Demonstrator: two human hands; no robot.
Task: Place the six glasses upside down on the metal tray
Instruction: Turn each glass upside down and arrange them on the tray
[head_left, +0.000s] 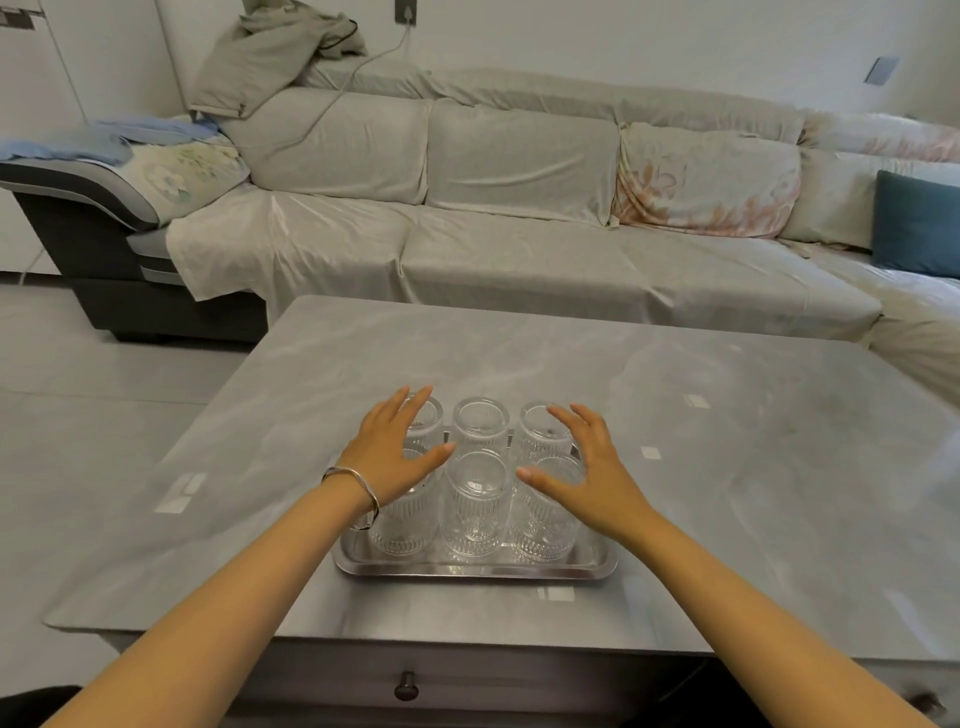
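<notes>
Several clear ribbed glasses stand upside down in two rows on the metal tray (467, 569), which lies on the grey table near its front edge. The front middle glass (475, 501) and the back middle glass (480, 423) show fully. My left hand (400, 449) hovers with fingers spread over the left glasses and hides part of them. My right hand (587, 465) hovers spread over the right glasses (540, 530). Neither hand grips anything. A silver bangle sits on my left wrist.
The grey marble-look table (727, 467) extends to the right and back of the tray. A drawer knob (406, 686) sits below the table's front edge. A long covered sofa (519, 234) runs behind the table, with a teal cushion (917, 228) at right.
</notes>
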